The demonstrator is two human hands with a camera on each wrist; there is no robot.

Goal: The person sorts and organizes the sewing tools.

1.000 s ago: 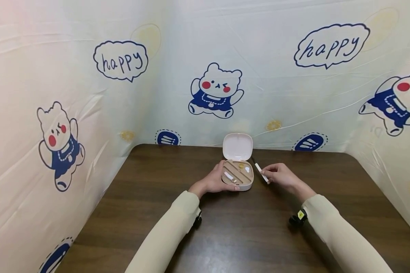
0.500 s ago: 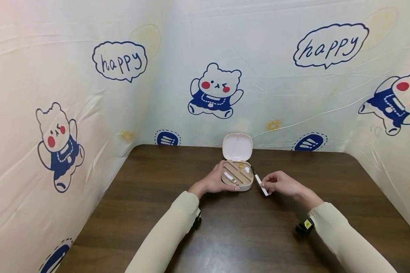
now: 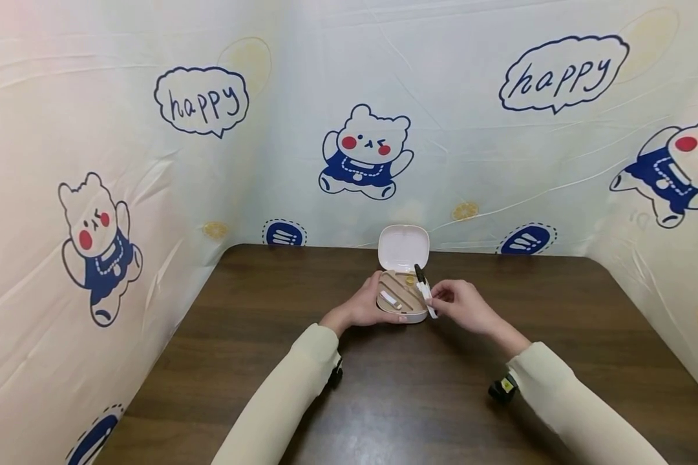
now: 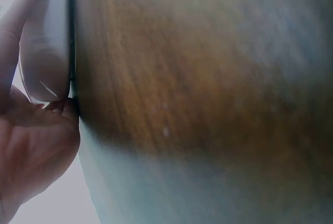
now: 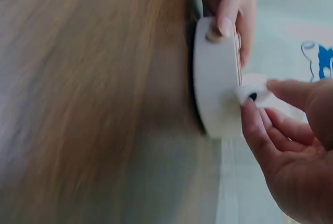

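Observation:
A small white case (image 3: 417, 318) with rounded corners stands near the back of the table, its lid (image 3: 403, 247) raised. Its tan insert (image 3: 397, 284) has slanted grooves. My left hand (image 3: 363, 308) grips the case from the left, thumb along the front wall; the left wrist view shows the palm (image 4: 39, 141) by one end. Between thumb and fingertips my right hand (image 3: 465, 305) pinches a white stick (image 3: 426, 296) with a black end, tilted over the right side of the case. In the right wrist view, the stick's near end (image 5: 253, 95) shows a dark round spot.
A short white piece (image 3: 390, 299) lies in the insert's left groove, and a small yellow item (image 3: 410, 280) sits toward its back. Brown wooden tabletop (image 3: 256, 336) extends around the case. A printed cloth (image 3: 471, 142) hangs behind and at both sides.
My right hand has drawn the stick toward me beside the case, then raised it leftward over the case's right side. My left hand keeps its grip on the case.

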